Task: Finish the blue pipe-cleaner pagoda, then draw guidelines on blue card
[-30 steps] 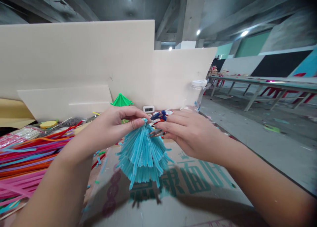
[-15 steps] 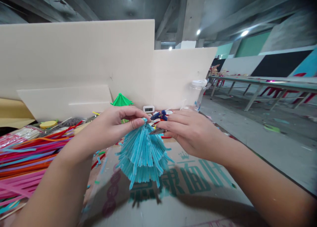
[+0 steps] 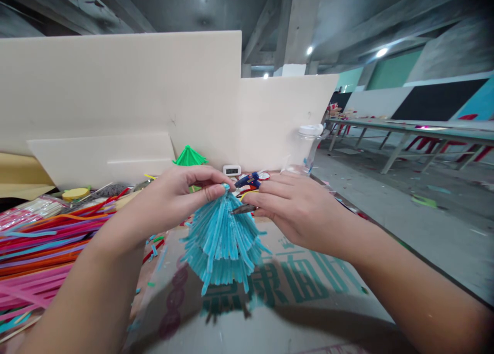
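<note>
My left hand [image 3: 175,197] pinches the top of a light blue cone [image 3: 222,241] made of layered fuzzy pipe-cleaner strands, holding it above a cardboard sheet [image 3: 293,302] with green print. My right hand [image 3: 295,207] grips a small metal tool [image 3: 242,208], likely pliers or snips, whose tip touches the cone's upper right side. The tool's handle is hidden in my palm.
A pile of red, orange, pink and purple pipe cleaners [image 3: 42,251] lies at the left. A green cone [image 3: 189,157], a small white device [image 3: 231,169] and a clear plastic bottle [image 3: 309,145] stand by the beige cardboard wall [image 3: 123,86]. Long tables [image 3: 417,133] fill the hall on the right.
My right hand has shifted slightly, and the tool tip has closed in on the cone's upper side. My left hand and the cone have stayed put.
</note>
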`<state>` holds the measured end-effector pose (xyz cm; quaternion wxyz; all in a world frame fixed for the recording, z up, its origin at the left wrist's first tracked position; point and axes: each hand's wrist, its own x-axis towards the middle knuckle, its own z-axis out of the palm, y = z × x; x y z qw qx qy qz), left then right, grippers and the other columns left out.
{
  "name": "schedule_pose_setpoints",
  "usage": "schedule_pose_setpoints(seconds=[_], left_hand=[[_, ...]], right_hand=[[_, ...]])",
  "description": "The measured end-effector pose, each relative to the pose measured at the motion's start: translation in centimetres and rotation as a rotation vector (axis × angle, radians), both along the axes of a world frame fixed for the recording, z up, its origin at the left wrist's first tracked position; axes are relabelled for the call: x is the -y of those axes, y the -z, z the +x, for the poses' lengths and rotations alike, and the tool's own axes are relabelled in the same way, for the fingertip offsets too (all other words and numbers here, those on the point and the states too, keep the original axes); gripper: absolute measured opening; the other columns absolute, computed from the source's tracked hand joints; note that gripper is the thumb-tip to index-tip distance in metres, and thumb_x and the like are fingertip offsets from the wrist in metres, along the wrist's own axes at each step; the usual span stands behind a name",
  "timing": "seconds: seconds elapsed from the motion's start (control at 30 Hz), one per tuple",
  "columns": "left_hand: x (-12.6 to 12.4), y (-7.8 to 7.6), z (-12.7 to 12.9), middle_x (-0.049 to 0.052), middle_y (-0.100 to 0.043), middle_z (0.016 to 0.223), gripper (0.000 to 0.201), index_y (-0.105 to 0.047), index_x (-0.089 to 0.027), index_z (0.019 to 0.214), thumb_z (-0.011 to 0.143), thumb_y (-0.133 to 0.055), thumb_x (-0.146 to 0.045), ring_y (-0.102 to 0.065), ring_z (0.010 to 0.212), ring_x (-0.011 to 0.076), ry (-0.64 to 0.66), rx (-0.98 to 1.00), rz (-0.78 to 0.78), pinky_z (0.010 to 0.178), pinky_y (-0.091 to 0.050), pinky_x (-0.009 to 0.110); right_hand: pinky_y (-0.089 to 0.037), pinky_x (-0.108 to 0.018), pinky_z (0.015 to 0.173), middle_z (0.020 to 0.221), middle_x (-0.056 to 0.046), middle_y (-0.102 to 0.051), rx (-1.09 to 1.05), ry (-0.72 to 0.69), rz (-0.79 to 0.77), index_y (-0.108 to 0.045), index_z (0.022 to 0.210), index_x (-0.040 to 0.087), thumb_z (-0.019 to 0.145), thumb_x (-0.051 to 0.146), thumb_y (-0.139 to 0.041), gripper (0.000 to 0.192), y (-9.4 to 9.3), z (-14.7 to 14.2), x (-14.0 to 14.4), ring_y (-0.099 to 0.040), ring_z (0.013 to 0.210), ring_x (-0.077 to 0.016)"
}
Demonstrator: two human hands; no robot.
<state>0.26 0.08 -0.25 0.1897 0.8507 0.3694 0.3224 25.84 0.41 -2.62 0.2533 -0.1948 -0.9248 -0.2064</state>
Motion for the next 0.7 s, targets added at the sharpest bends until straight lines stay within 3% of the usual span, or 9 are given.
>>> schedule_pose_setpoints(seconds=[0.3, 0.53, 0.7], left_hand=[[-0.15, 0.04, 0.16, -0.004, -0.075, 0.099, 0.019, -0.073, -0.024, 0.102, 0.096, -0.059, -0.036, -0.067, 0.092, 0.0125, 0.018, 0.010, 0.015, 0.080, -0.050, 0.021], [-0.17, 0.00, 0.27, -0.003, -0.075, 0.098, 0.019, -0.073, -0.023, 0.101, 0.095, -0.060, -0.035, -0.067, 0.091, 0.0123, 0.029, 0.019, 0.022, 0.079, -0.050, 0.021], [-0.32, 0.12, 0.32, -0.004, -0.074, 0.098, 0.017, -0.072, -0.024, 0.102, 0.095, -0.060, -0.034, -0.067, 0.089, 0.0114, 0.055, 0.044, 0.016, 0.080, -0.050, 0.020]], right_hand=[[-0.043, -0.036, 0.074, 0.093, -0.010, -0.071, -0.058, -0.014, 0.112, -0.066, 0.116, 0.011, 0.100, 0.015, -0.042, 0.029, -0.50, 0.00, 0.13, -0.063, 0.086, -0.0238], [-0.038, -0.034, 0.072, 0.089, -0.007, -0.069, -0.043, 0.016, 0.099, -0.067, 0.115, 0.012, 0.098, 0.015, -0.047, 0.026, -0.22, -0.22, -0.10, -0.062, 0.086, -0.0235], [-0.040, -0.034, 0.074, 0.097, -0.008, -0.072, -0.047, -0.006, 0.105, -0.067, 0.113, 0.013, 0.098, 0.012, -0.045, 0.027, -0.12, -0.19, -0.22, -0.063, 0.090, -0.0225]])
